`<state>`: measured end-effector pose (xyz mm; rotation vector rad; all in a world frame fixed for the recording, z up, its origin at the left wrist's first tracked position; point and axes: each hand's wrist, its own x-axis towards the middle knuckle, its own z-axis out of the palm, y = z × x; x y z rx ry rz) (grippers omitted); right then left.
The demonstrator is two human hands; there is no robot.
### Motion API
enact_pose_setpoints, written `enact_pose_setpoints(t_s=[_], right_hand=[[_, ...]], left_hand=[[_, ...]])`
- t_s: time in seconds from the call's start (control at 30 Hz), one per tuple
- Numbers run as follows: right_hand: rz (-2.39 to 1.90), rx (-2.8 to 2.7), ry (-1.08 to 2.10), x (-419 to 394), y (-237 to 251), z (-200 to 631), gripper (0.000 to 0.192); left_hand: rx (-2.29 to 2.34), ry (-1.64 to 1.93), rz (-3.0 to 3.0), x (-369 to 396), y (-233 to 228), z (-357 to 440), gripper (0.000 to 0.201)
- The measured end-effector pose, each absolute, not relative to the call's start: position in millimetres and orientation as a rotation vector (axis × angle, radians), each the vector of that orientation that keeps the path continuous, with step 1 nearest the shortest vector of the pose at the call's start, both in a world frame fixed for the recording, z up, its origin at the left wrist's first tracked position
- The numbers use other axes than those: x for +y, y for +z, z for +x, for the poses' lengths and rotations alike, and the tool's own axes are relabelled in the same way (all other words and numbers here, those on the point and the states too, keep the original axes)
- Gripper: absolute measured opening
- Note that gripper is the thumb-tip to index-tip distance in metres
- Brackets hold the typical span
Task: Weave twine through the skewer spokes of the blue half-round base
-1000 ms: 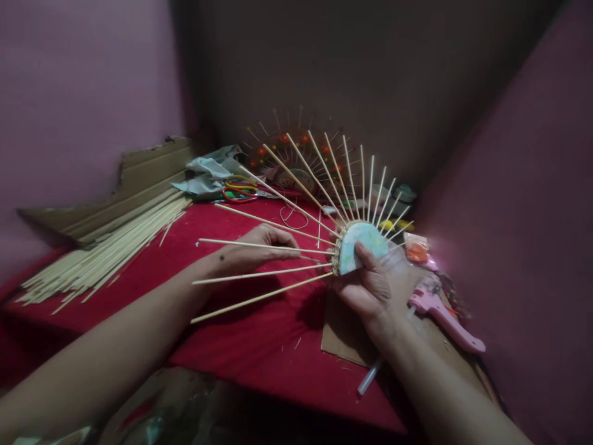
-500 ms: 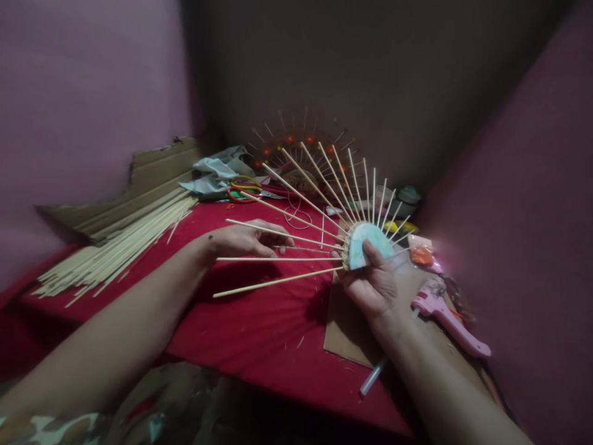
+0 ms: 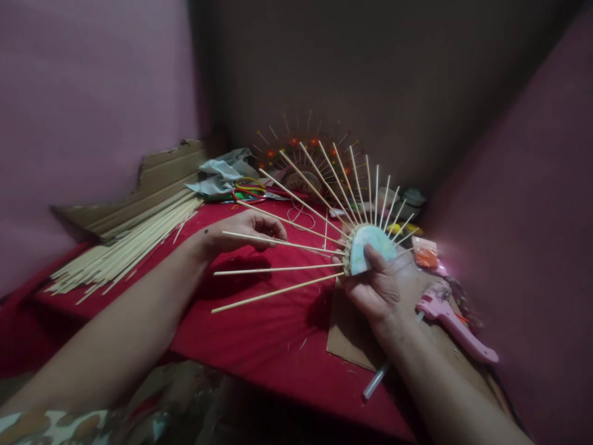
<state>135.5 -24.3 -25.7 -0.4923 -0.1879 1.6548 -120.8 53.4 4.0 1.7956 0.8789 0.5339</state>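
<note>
My right hand (image 3: pixel 373 290) grips a pale blue, half-round base (image 3: pixel 370 244), thumb across its face. Thin wooden sticks (image 3: pixel 278 290) fan out from the base's curved edge, which has a woven band of cord (image 3: pixel 346 253) along it. Among the left-hand sticks, my left hand (image 3: pixel 254 228) is closed, thumb and fingers pinched on a thin cord that runs towards the base. That cord shows only faintly behind a stick. A loose loop of cord (image 3: pixel 301 216) lies on the red cloth beyond.
Many loose sticks (image 3: pixel 134 247) lie at left beside torn cardboard (image 3: pixel 171 176). Scissors (image 3: pixel 250 190) and crumpled cloth (image 3: pixel 227 170) are behind. A pink glue gun (image 3: pixel 456 330) rests at right on a cardboard sheet (image 3: pixel 347 337). A flower-trimmed stick fan (image 3: pixel 301 151) stands at the back.
My left hand has drawn slightly back to the left and its fingers have curled in more. The stick fan has tilted a little, its left-hand sticks lower. The camera view has shifted slightly.
</note>
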Motion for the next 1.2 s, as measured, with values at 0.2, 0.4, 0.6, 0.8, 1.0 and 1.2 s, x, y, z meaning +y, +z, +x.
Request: enact_pose_setpoints(t_s=[0.2,0.4,0.6,0.8,1.0,1.2], right_hand=[[-0.451,-0.203,1.685,-24,-26,136,0.024],[-0.462,-0.21,1.679,-24,-25,137,0.024],[-0.486,-0.238,1.671,-24,-25,136,0.022],[-0.474,-0.229,1.676,-25,-22,136,0.022],[-0.476,-0.262,1.691,-27,-17,134,0.013],[-0.461,-0.254,1.676,-27,-20,136,0.016]], left_hand=[[0.942,0.527,1.788,48,11,-117,0.022],[0.896,0.426,1.817,44,10,-117,0.025],[0.978,0.511,1.681,50,6,-112,0.017],[0.937,0.389,1.764,39,11,-109,0.021],[0.964,0.436,1.794,45,3,-108,0.022],[0.979,0.493,1.722,47,1,-107,0.022]])
